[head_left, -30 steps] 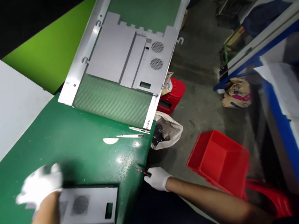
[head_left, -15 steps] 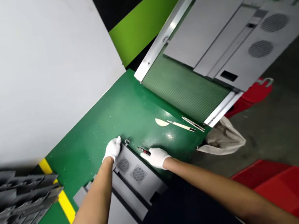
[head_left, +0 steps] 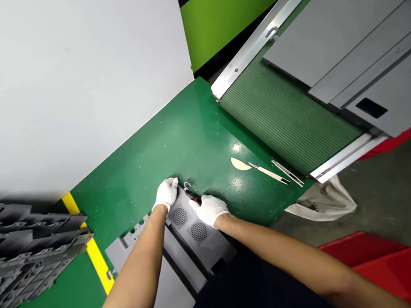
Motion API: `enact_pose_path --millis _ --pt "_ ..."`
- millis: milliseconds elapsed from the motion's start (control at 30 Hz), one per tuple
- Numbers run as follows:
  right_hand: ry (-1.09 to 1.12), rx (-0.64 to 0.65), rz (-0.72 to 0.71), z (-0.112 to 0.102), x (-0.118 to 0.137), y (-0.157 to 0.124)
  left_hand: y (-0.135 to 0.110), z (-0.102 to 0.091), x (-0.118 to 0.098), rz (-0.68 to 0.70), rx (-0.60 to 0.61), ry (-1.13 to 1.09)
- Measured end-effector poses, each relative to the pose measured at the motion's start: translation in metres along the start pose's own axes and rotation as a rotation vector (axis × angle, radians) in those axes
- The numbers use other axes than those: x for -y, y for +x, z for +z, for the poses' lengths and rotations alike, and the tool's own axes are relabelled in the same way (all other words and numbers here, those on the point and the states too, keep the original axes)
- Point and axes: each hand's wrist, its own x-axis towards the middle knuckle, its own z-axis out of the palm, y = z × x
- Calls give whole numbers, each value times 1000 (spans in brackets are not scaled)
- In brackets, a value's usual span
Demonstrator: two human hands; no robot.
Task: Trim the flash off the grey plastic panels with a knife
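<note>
A grey plastic panel (head_left: 217, 243) with two round-hole vent grilles lies on the green table, its near end hidden by my body. My left hand (head_left: 166, 193), in a white glove, is closed on the panel's far edge. My gloved right hand (head_left: 210, 210) is wrapped round small pliers (head_left: 195, 198) with red and black handles. The pliers' tip is at the panel's far corner, beside a small curled hook (head_left: 187, 184). Whether the jaws touch the plastic is too small to tell.
A cream half-round piece (head_left: 240, 164), a craft knife (head_left: 269, 173) and tweezers (head_left: 287, 173) lie right on the green table (head_left: 144, 152). Beyond is a ribbed conveyor belt (head_left: 287, 113) carrying another grey panel (head_left: 339, 20). Stacked grey panels (head_left: 29, 253) stand left. A red bin (head_left: 398, 270) is lower right.
My right hand has brought the pliers left, up to the panel's far corner. My left hand stays on the panel's edge. The whole view has shifted with my head.
</note>
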Motion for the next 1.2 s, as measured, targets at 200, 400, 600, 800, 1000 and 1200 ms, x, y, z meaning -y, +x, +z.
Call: enact_pose_path --millis 200,400,600,800,1000,1200 --pt "3 -25 32 3 6 -5 -1 2 1 24 -20 41" --pt "-17 -19 57 5 7 -8 -2 4 1 36 -33 97" --pt "-16 4 47 2 6 -4 -1 7 3 50 -44 129" --pt "-22 -9 65 5 2 -6 -2 7 4 65 -48 134" --pt "-30 28 50 2 5 2 -2 8 4 58 -53 134" --pt "-83 27 -35 -1 10 12 -2 5 3 52 -14 136"
